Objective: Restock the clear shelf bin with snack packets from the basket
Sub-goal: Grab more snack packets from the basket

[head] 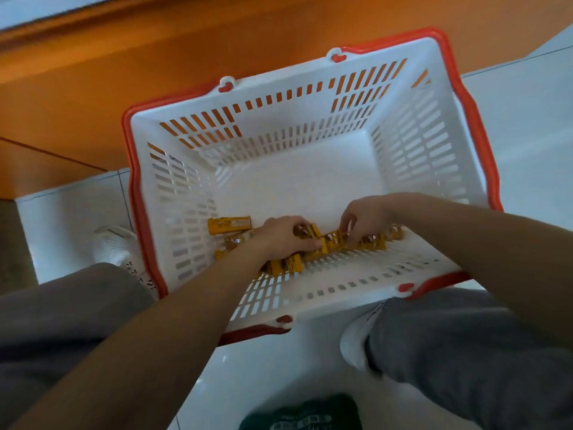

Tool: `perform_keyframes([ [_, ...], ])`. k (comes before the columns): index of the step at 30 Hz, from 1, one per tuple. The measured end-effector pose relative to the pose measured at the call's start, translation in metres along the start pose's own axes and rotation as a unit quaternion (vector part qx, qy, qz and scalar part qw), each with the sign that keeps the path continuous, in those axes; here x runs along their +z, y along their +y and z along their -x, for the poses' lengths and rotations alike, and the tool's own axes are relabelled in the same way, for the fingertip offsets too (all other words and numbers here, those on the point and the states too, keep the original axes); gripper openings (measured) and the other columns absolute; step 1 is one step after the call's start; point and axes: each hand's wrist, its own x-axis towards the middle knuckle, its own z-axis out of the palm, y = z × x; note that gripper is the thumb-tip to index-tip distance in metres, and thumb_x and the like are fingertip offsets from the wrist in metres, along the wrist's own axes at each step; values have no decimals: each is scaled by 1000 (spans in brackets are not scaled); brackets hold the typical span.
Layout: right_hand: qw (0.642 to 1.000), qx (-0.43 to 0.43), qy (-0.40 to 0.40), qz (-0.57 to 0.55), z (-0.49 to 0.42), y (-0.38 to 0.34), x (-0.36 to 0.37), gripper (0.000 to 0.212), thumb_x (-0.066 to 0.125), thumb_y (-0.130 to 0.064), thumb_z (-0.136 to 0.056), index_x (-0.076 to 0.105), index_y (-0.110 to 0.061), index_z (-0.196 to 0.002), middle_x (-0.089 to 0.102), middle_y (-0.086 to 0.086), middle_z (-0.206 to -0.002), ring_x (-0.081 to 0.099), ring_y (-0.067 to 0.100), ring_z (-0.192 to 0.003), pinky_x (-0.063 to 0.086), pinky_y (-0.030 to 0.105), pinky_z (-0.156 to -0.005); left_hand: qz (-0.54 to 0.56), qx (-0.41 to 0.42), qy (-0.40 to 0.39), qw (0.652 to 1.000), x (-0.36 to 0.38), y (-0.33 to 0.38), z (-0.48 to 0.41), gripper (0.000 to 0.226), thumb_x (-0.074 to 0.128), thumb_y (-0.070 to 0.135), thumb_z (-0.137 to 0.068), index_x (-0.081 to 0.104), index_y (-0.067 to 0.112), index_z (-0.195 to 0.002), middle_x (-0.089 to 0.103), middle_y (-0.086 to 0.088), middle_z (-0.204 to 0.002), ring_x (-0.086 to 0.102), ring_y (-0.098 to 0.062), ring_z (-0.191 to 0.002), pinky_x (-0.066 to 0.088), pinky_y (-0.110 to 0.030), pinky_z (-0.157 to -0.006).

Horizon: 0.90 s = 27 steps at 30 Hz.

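Note:
A white slotted basket [310, 100] with a red rim and handles stands on the floor between my legs. Several yellow snack packets [229, 225] lie along its near inner edge. Both my hands are inside the basket. My left hand [283, 235] curls round a bunch of yellow packets [328, 243], thumb underneath. My right hand [364, 215] pinches packets just to the right of it with bent fingers. The clear shelf bin is out of view.
An orange cabinet or shelf base [155, 57] runs across the top, close behind the basket. White floor tiles [527, 119] lie to the right. My grey-trousered knees and white shoes [356, 342] flank the basket's near side.

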Motion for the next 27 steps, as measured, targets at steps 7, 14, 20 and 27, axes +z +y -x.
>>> perform_keyframes([
  [7, 997, 40, -53, 28, 6, -15, 8, 59, 59, -52, -93, 45, -28, -145, 48, 4, -140, 52, 23, -104, 56, 39, -77, 92, -30, -8, 995, -8, 1, -7, 35, 65, 67, -86, 55, 37, -100, 63, 8, -102, 58, -13, -93, 41, -29, -69],
  [14, 996, 2, 40, -86, 8, -6, 8, 37, 58, -38, -93, 65, -28, -128, 60, 1, -131, 55, 20, -111, 52, 33, -86, 62, -4, -72, 995, -6, 5, -4, 107, 87, 53, -70, 25, 32, -154, 52, 8, -135, 53, -20, -121, 47, -36, -100],
  [20, 961, 31, 150, -228, 12, 2, -2, 28, 57, -44, -94, 71, -21, -100, 69, 8, -97, 70, 26, -80, 58, 35, -64, 45, -20, 55, 997, 3, 10, -9, 77, 80, 62, -71, 49, 25, -131, 62, 2, -118, 60, -21, -104, 54, -44, -89],
  [27, 919, -18, 234, -318, 16, -2, -15, 42, 51, -37, -93, 67, 2, -87, 58, 8, -58, 57, 20, -47, 41, 24, -43, 303, -45, 205, 930, -23, 8, -13, 54, 84, 51, -77, 53, 23, -111, 61, 5, -99, 61, -15, -94, 43, -28, -69],
])
